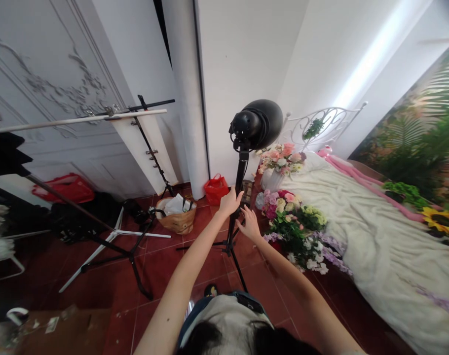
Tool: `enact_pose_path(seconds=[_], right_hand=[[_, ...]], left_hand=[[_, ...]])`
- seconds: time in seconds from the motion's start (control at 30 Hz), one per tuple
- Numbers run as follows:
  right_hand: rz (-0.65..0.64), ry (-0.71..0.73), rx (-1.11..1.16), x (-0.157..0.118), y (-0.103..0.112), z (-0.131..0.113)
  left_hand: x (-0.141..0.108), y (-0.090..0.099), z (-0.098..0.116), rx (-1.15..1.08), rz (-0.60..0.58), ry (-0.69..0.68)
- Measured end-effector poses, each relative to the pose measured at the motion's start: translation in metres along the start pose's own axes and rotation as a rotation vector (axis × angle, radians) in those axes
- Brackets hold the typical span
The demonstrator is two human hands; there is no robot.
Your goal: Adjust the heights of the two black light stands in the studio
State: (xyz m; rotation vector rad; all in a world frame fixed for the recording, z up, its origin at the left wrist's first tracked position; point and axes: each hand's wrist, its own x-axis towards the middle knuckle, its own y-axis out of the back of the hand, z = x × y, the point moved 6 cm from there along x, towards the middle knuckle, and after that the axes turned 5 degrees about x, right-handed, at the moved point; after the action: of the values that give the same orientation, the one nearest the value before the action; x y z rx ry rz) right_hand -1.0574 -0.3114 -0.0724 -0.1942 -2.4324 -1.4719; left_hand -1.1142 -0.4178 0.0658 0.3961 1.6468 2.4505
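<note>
In front of me stands a black light stand (241, 173) on spread tripod legs, topped by a studio light (265, 123) with a round black reflector. My left hand (230, 202) is closed around the upper pole, below the lamp. Just lower and to the right, my right hand (249, 224) is beside the pole with its fingers apart. Its fingertips come close to the pole's joint; whether they touch it I cannot tell.
A wicker basket (177, 222) and a red bag (216, 190) sit on the tiled floor. More stands (130, 254) spread their legs at left. Artificial flowers (293, 217) crowd the right side, against a bed with a cream blanket (361, 222). Cardboard (80, 330) lies lower left.
</note>
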Motion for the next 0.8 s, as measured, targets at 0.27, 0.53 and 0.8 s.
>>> enact_pose_path(seconds=[0.27, 0.53, 0.8], right_hand=[[-0.183, -0.193, 0.110, 0.065, -0.003, -0.015], [-0.050, -0.308, 0.521, 0.081, -0.013, -0.020], [0.229, -0.168, 0.847, 0.118, 0.054, -0.056]], left_hand=[[-0.019, 0.011, -0.024, -0.493, 0.220, -0.191], [-0.042, -0.032, -0.079, -0.537, 0.160, 0.066], [-0.042, -0.064, -0.085, -0.550, 0.003, 0.031]])
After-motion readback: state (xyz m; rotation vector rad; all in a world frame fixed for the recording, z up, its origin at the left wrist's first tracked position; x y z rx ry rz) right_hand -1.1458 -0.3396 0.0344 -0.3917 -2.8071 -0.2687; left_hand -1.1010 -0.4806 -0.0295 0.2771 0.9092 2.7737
